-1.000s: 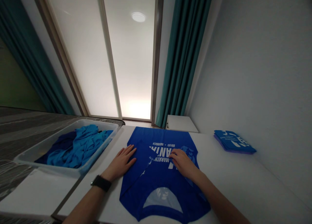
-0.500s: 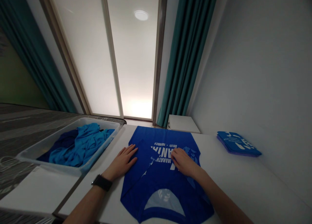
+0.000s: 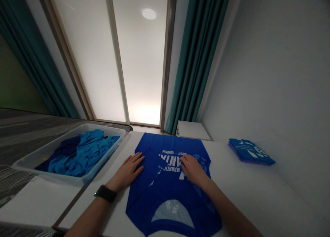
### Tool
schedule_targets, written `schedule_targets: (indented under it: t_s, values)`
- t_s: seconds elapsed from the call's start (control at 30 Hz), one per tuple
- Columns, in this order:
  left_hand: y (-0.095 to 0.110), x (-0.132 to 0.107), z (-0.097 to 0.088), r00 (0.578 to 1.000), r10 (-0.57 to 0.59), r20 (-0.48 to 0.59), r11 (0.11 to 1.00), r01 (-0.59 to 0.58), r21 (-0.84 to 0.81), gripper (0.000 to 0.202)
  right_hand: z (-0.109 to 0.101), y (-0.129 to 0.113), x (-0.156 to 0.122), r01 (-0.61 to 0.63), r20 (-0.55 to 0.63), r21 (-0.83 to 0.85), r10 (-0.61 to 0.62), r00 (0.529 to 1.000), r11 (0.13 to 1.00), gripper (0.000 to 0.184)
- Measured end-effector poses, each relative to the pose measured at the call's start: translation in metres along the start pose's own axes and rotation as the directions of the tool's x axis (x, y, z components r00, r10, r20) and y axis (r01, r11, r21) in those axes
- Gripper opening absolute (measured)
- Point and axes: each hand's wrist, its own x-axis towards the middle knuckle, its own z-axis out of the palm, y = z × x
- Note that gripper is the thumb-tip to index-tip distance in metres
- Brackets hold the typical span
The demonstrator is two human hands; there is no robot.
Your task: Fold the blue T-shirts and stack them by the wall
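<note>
A blue printed T-shirt (image 3: pixel 152 151) lies spread on the white table, its neckline towards me and both sides turned inward. White lettering and a lighter blue motif show on it. My left hand (image 3: pixel 129 170), with a black watch on the wrist, lies flat with fingers stretched at the shirt's left edge. On the right half of the shirt, my right hand (image 3: pixel 193 170) has its fingers bent together on the fabric beside the lettering. Its fingertips are partly hidden.
A clear plastic bin (image 3: pixel 64 178) with crumpled blue clothes (image 3: pixel 87 154) stands at the left. At the right lies a stack of folded blue shirts (image 3: pixel 251 151) near the wall. A small white cabinet (image 3: pixel 193 130) stands behind the table (image 3: pixel 237 192).
My right hand has shifted slightly to the left on the shirt, and the shirt's lower right edge has moved inward. My left hand stays flat in nearly the same place.
</note>
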Motion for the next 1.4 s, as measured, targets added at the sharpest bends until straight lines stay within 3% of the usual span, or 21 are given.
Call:
schedule_targets:
  t_s: [0.13,0.27,0.43,0.63,0.87,0.97,1.07,1.2,1.4]
  values:
    - [0.005,0.000,0.000,0.999,-0.004,-0.038,1.000,0.005,0.025,0.049,0.003,0.011,-0.016,-0.063,-0.031,-0.028,0.062,0.998,0.998,0.038]
    - [0.033,0.005,-0.008,0.991,0.074,-0.108,0.996,-0.068,0.059,0.050,0.011,0.027,-0.034,-0.164,0.004,-0.098,0.165,0.986,0.982,0.048]
    - [0.062,0.009,-0.011,0.981,0.191,-0.020,0.981,-0.191,0.036,0.053,0.015,0.037,-0.043,-0.268,0.053,-0.115,0.276,0.960,0.956,0.063]
    - [0.055,0.003,0.001,0.987,0.153,0.053,0.987,-0.155,0.039,0.055,0.010,0.029,-0.042,-0.306,0.179,-0.097,0.319,0.931,0.947,0.073]
    - [0.058,0.003,-0.001,0.983,0.183,0.029,0.981,-0.185,0.056,0.055,0.010,0.026,-0.042,-0.303,0.177,-0.102,0.317,0.932,0.947,0.074]
    - [0.083,0.006,-0.009,0.965,0.258,0.037,0.965,-0.259,0.038,0.055,0.009,0.025,-0.042,-0.310,0.191,-0.114,0.327,0.925,0.944,0.075]
    - [0.122,0.014,-0.013,0.925,0.374,0.069,0.927,-0.374,-0.004,0.055,0.007,0.022,-0.041,-0.315,0.195,-0.121,0.333,0.923,0.942,0.076]
    - [0.164,0.032,-0.004,0.887,0.459,0.055,0.888,-0.457,-0.051,0.056,-0.003,0.019,-0.046,-0.277,0.167,-0.119,0.294,0.941,0.953,0.072]
    - [0.169,0.045,0.013,0.880,0.466,0.088,0.884,-0.462,-0.068,0.057,-0.016,0.015,-0.078,-0.204,0.154,-0.064,0.212,0.965,0.977,0.069]
